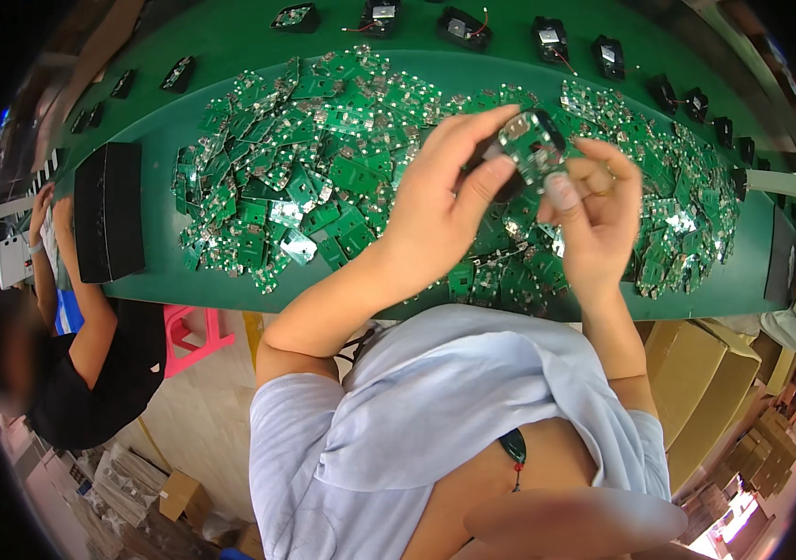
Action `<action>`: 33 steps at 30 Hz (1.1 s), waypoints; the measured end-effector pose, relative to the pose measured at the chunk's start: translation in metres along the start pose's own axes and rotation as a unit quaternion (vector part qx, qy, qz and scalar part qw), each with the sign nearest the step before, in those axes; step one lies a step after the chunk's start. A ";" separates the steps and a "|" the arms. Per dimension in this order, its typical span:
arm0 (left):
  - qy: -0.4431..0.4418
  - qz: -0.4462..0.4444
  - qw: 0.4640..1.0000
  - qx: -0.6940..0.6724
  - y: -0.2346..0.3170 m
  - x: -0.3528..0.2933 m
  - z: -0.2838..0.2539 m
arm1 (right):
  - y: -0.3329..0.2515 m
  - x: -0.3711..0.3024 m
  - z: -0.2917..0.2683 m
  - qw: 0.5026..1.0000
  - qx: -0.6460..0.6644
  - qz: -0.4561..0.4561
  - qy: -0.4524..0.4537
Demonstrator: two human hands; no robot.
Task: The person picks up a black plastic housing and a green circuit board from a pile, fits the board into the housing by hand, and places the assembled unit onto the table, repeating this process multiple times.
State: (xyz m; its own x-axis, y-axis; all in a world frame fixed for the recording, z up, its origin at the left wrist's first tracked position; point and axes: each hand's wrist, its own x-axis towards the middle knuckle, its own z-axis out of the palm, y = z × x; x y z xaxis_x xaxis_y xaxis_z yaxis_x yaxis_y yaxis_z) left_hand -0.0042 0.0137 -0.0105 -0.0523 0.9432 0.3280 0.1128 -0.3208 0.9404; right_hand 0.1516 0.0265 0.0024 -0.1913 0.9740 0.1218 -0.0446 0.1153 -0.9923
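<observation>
Worktop (157, 215) heaped with circuit boards (351, 173); pink stool (194, 340), cardboard boxes (687, 364) nearby. Left hand (440, 191) grips black housing (553, 130); right hand (603, 210) alongside, grip unclear.

Green boards (356, 173): can't read anything on them, way too tiny
Black casings (609, 58): too small to make out any lettering, tbh
Cardboard boxes (683, 373): no legible text I can spot either
</observation>
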 end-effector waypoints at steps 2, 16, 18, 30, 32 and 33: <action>-0.013 -0.111 0.987 -0.117 0.000 0.001 -0.006 | -0.007 0.001 -0.006 0.999 0.031 0.012 0.017; -0.044 -0.214 0.963 -0.158 0.003 -0.003 -0.005 | -0.006 0.006 -0.012 0.827 -0.342 -0.423 -0.142; -0.028 -0.209 0.964 -0.164 0.004 -0.005 -0.003 | -0.002 0.008 -0.011 0.828 -0.335 -0.430 -0.133; -0.023 -0.169 0.963 -0.210 0.014 -0.012 -0.002 | -0.012 0.019 -0.005 0.827 -0.380 -0.413 -0.032; -0.022 -0.160 0.966 -0.202 0.016 -0.013 -0.001 | -0.014 0.018 -0.005 0.811 -0.405 -0.418 -0.053; -0.020 -0.154 0.969 -0.194 0.016 -0.013 -0.001 | -0.013 0.018 -0.005 0.811 -0.405 -0.418 -0.054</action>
State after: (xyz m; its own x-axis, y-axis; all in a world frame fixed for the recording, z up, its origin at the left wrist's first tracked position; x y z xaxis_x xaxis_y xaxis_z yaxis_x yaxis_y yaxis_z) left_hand -0.0030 -0.0033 0.0003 0.0144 0.9995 0.0294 -0.2832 -0.0241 0.9588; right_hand 0.1531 0.0437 0.0178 -0.5125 0.4710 0.7179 0.4469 0.8603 -0.2454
